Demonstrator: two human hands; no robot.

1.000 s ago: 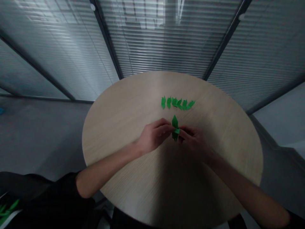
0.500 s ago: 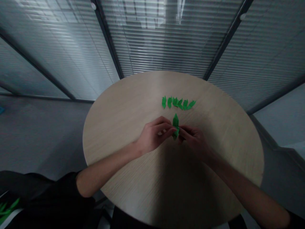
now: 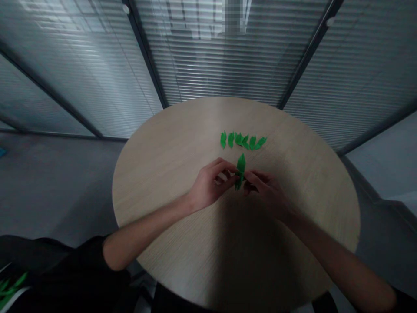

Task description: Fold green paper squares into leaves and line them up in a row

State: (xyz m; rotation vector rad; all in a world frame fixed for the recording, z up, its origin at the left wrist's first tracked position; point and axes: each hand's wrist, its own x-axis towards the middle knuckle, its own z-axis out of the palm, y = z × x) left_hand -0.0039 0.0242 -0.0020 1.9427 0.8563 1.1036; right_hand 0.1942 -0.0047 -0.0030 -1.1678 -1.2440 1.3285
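A green leaf-shaped piece (image 3: 241, 163), perhaps folded paper, stands between my two hands above the table, its pointed end upward. My left hand (image 3: 213, 180) pinches it from the left with thumb and fingertips. From the other side, my right hand (image 3: 265, 189) grips it with closed fingers around mid-height. The lower end of the piece is partly covered by fingertips. Just beyond the hands lie several similar green pieces (image 3: 239, 139) in a short row, some touching one another.
The round wooden table (image 3: 156, 152) fills the middle of the view. Window blinds (image 3: 202, 69) between dark frames rise behind its far edge. More green leafy shapes (image 3: 11, 287) show at the lower left, beside the black sleeve.
The held piece has tilted slightly, its tip leaning a little to the right. The fingers have shifted slightly around its lower part. The row stays as it was.
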